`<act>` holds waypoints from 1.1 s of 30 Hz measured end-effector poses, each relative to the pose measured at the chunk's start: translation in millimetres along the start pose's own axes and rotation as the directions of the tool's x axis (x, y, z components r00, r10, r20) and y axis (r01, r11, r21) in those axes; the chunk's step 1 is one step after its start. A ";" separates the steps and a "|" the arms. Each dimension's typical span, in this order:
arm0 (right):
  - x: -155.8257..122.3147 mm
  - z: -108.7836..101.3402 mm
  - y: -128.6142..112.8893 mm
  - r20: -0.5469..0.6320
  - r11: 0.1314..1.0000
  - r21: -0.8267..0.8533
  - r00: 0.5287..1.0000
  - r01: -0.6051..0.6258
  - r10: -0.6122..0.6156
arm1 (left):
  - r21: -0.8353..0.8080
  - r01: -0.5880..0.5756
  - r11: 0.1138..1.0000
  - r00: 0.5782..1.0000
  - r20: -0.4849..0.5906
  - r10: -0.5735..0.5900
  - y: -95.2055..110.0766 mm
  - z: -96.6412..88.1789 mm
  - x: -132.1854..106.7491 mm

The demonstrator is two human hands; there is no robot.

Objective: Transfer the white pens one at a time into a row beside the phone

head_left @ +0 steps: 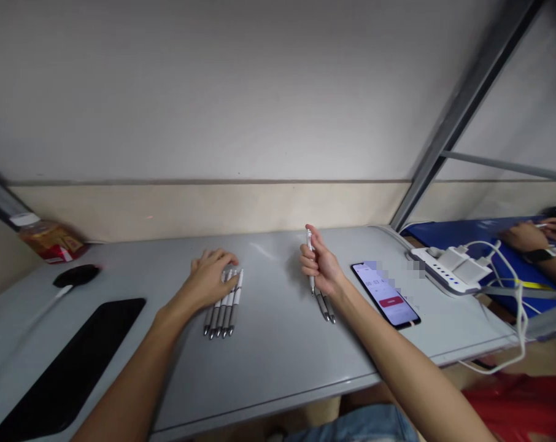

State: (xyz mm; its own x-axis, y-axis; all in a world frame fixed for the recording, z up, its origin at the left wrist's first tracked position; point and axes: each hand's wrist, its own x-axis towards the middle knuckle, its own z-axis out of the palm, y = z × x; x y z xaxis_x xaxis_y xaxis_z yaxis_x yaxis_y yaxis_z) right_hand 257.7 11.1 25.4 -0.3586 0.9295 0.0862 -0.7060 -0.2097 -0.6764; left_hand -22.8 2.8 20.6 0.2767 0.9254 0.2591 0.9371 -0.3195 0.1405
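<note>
My right hand is closed around a white and grey pen. It holds the pen upright above the table, with the thumb near the pen's top end. Below that hand lie two more pens, grey grips toward me, their upper parts hidden by the hand. On the left, my left hand rests over the upper ends of a row of several pens lying side by side. Its fingers are loosely bent and apart, the thumb reaching along the row's right side; they touch the pens without visibly gripping one.
A lit phone and a white power strip with cables lie right. At left are a black mat, a dark mouse-like object and a bottle. Another person's hands are at the blue table.
</note>
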 end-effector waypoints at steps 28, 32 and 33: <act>5.1 -5.9 -12.4 -0.099 0.946 -0.323 0.994 0.018 -0.053 | -0.081 -0.120 0.990 0.993 -0.007 0.119 27.0 15.4 -5.8; 7.0 -15.7 -21.4 -0.191 0.817 -0.576 0.974 -0.013 -0.118 | -0.078 -0.125 0.989 0.992 0.012 0.127 27.4 14.3 -6.4; 7.5 -19.1 -22.7 -0.217 0.759 -0.651 0.965 -0.031 -0.146 | -0.077 -0.126 0.989 0.992 0.014 0.127 27.2 14.4 -6.4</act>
State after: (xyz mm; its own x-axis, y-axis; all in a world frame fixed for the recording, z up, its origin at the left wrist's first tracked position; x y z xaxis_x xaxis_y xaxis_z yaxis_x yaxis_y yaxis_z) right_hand 282.7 28.7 27.5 -0.1109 0.9936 0.0237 -0.1273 0.0094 -0.9918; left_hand 4.0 -8.8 9.1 0.3966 0.8799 0.2618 0.8757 -0.4482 0.1798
